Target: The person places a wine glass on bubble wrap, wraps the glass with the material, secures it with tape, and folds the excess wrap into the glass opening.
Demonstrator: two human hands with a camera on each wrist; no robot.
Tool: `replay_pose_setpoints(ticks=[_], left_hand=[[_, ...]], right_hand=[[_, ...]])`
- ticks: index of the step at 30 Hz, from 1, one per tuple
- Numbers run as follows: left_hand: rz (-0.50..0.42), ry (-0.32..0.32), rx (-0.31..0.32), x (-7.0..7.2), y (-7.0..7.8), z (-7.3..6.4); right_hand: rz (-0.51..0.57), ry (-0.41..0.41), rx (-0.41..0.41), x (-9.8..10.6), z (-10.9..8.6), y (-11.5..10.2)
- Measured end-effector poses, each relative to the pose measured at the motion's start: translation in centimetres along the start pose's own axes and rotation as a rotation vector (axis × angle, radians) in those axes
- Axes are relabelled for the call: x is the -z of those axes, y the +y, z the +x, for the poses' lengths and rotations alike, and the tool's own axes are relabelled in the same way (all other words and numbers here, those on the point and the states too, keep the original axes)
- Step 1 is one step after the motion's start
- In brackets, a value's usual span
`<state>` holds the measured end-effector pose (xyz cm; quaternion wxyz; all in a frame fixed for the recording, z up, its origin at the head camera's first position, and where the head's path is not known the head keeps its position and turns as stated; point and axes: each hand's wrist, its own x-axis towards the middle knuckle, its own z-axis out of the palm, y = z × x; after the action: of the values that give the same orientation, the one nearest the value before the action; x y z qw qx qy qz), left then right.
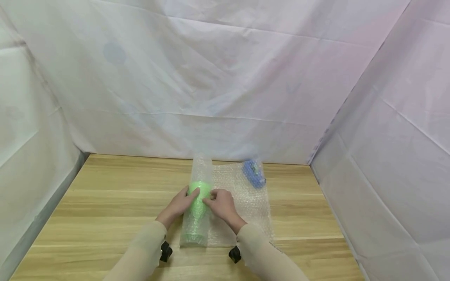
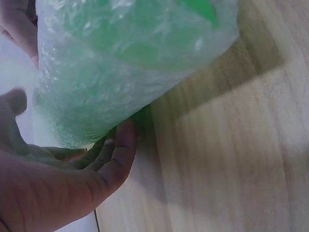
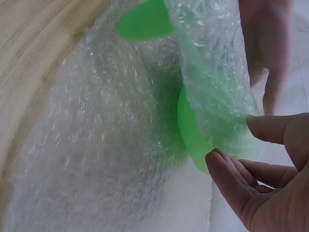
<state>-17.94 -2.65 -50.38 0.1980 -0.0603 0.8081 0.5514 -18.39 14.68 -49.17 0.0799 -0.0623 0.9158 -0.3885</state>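
A bright green object (image 3: 190,128) is rolled in clear bubble wrap (image 1: 194,224), lying lengthwise near the middle of the table. A green oval part (image 3: 145,21) sticks out from under the wrap in the right wrist view; the full shape is hidden. On the roll's left side, my left hand (image 1: 180,202) holds it, fingers (image 2: 124,145) curled against its underside. With thumb and fingers, my right hand (image 1: 221,203) pinches the wrapped roll at its right side. From the roll, the flat bubble wrap (image 1: 246,212) spreads rightward over the table.
A blue item (image 1: 254,173) with bubble texture sits at the sheet's far right corner; its kind is unclear. The wood-grain table (image 1: 116,203) extends to both sides. White cloth walls (image 1: 225,78) enclose the back and sides, the back one close behind the roll.
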Motion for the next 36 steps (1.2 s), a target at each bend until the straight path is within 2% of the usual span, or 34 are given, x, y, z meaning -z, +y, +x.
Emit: replay_pose_setpoints(ticks=[6,11,16,24,31,36], left_hand=[[0.016,-0.019,-0.014,0.5,0.3,0.0],[0.027,-0.010,-0.025,0.8,0.4,-0.1],[0.056,0.026,-0.033,0.9,0.4,0.0],[0.078,0.075,-0.063,0.6,0.0,0.1],[0.005,0.036,-0.020,0.5,0.2,-0.2],[0.003,0.022,-0.016,0.4,0.4,-0.3]], right_hand=[[0.059,-0.039,-0.014,-0.2,0.3,0.2],[0.100,-0.083,-0.040,-0.5,0.4,0.4],[0.122,-0.105,-0.074,-0.8,0.3,0.9],[0.203,-0.118,-0.074,-1.2,0.6,1.9],[0.296,-0.166,-0.084,-1.8,0.9,2.8],[0.366,-0.203,-0.075,-2.1,0.9,3.1]])
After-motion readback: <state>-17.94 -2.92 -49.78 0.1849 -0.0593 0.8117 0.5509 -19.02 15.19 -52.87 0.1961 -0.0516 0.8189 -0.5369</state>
